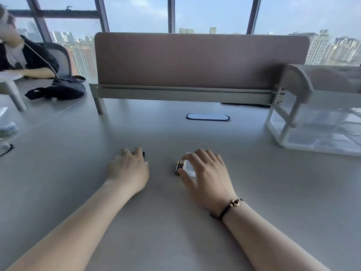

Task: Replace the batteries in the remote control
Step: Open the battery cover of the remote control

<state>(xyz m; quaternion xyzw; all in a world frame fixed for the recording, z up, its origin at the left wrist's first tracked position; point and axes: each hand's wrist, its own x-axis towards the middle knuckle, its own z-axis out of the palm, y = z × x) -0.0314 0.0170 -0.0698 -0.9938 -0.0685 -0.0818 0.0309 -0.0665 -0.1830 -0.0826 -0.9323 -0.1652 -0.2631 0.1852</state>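
Observation:
My left hand (129, 169) lies palm down on the grey desk (175, 222), its fingers curled over a small black object (143, 153) of which only a tip shows. My right hand (207, 177) rests over a white remote control (189, 167), thumb and forefinger around it; most of the remote is hidden under the fingers. Two dark batteries with gold ends (179, 167) lie side by side on the desk, touching the remote's left edge, next to my right thumb.
A brown divider screen (201, 59) on a grey rail stands across the back. An oval cable cover (207, 117) sits mid-desk. A clear plastic organiser (316, 122) stands at right. At left lie a black bag (60, 89), glasses (6, 149) and another seated person (21, 55).

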